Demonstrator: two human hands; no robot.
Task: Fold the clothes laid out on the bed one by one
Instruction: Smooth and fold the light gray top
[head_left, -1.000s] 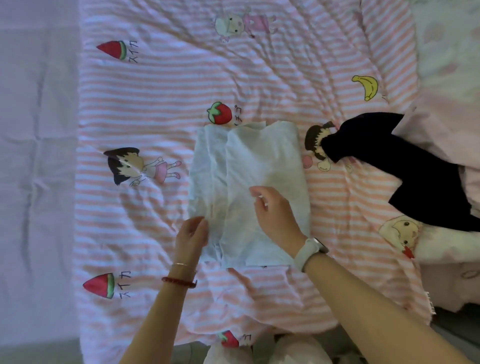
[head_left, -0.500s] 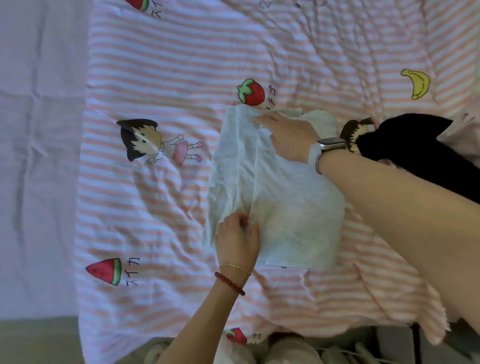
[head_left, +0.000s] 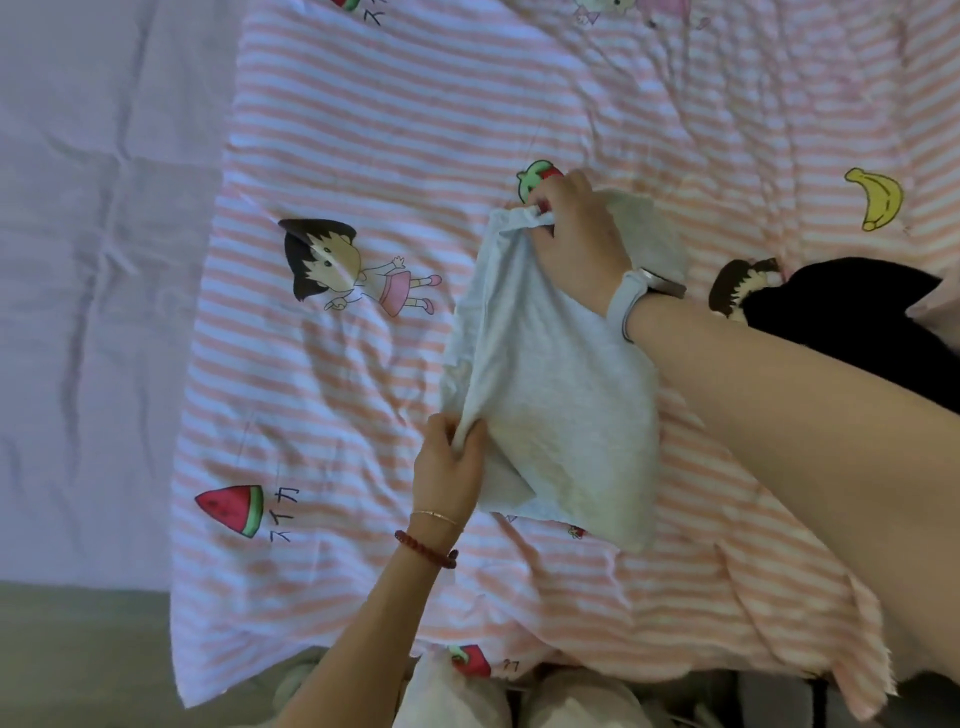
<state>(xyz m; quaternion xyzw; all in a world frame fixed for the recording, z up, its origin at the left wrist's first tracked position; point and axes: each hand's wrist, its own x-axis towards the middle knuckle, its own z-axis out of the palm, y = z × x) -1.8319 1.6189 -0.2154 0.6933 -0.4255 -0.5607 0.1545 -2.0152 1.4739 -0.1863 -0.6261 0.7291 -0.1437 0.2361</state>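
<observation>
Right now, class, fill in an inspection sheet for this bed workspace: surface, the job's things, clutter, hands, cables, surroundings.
Surface: striped cartoon-print quilt, wrinkled, lying over a pale sheet.
Job's things: light grey garment, partly folded, its left edge lifted; black garment at the right, unfolded.
Clutter: pale bundles below the quilt's near edge, unclear what they are.
Hands: left hand pinches the grey garment's near left edge; right hand, watch on its wrist, grips the far corner.
Cables: nothing seen.
Surroundings: strip of floor at lower left.
</observation>
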